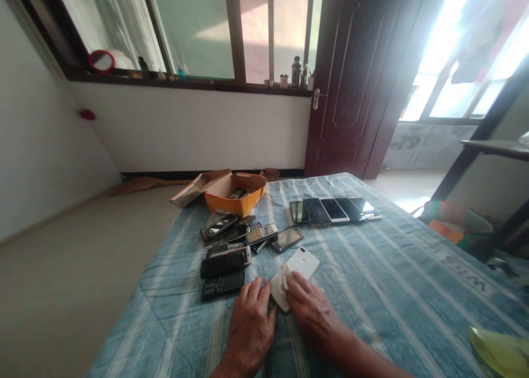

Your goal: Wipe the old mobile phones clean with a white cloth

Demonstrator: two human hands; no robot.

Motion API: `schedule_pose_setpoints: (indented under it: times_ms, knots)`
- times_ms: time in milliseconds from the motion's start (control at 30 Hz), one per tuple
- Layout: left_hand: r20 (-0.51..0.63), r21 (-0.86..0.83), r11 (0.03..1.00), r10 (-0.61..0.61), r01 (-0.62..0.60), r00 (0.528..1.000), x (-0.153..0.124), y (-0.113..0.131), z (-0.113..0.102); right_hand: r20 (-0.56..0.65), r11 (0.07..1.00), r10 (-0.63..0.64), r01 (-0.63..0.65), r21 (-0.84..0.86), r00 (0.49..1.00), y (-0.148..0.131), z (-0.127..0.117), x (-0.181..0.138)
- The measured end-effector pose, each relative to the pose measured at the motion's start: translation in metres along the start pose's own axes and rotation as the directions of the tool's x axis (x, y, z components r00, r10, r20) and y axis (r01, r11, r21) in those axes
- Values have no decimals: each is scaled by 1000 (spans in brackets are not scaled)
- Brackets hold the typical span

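The left hand lay back upward at the near left of the white phone, fingers slightly bent and pointing forward, thumb just beside the phone's near end. The right hand arched over the phone's near part, fingers curled close together, its bare forearm slanting nearer and rightward from the phone.

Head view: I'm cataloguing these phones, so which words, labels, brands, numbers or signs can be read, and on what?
Striped cloth: a letter like "W"; the lettering beside it is too blurred to read.
White phone: no brand readable.
Orange box: front marking too small to read.
Keypad phones: key markings too small to read.
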State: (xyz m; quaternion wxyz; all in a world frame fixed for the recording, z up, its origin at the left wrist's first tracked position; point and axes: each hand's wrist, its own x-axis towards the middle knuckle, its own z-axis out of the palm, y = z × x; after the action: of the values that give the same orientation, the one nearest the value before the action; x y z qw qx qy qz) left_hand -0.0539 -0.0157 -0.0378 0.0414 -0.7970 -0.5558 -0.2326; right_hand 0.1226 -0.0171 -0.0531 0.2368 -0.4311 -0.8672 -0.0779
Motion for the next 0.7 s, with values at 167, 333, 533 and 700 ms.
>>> schedule_pose_setpoints:
  times_ms: [167,333,533,700]
  knots:
    - [-19,9,1000,9,-9,1000,0,-1,1,16,996,-93,93,17,996,-12,1,0]
    - [-32,37,999,19,-17,999,1,0,-1,64,994,95,-92,-53,993,31,-21,20]
    - [-9,40,999,18,-17,1000,1,1,-3,13,967,246,-245,-69,969,40,-19,19]
    - [-13,33,999,30,-30,999,1,1,-2,-9,998,53,-53,-31,999,-1,-3,3]
